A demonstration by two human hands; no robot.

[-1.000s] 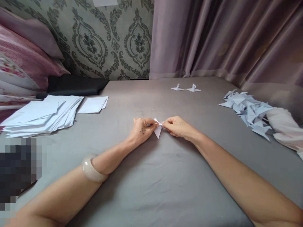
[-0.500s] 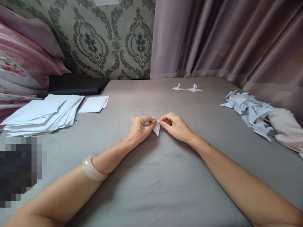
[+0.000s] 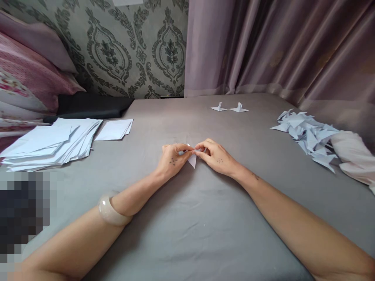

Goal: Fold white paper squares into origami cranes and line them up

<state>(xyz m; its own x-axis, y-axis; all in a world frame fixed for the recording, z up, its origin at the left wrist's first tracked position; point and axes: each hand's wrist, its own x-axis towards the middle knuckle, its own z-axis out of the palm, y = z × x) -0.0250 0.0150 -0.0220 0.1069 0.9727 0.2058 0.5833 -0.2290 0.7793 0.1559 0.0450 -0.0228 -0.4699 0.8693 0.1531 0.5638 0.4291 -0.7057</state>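
Between my hands is a small folded piece of white paper (image 3: 192, 160), its pointed end hanging down toward me. My left hand (image 3: 173, 158) pinches it from the left between thumb and fingers. From the other side my right hand (image 3: 215, 156) grips its upper part with thumb and forefinger, the fingertips of both hands nearly meeting. Most of the upper folds are hidden behind my fingers. A pale bangle (image 3: 111, 210) sits on my left forearm.
At the left lie a large stack of white paper (image 3: 49, 144), a smaller stack (image 3: 113, 129) and black cloth (image 3: 93, 104). Two folded paper pieces (image 3: 218, 107) stand at the back. A heap of folded paper (image 3: 307, 132) lies right, beside pale fabric (image 3: 354, 156). Grey cloth (image 3: 187, 234) covers the surface.
Both hands stay almost in place around the folded paper; their fingertips have shifted only slightly. The whole view has moved a little.
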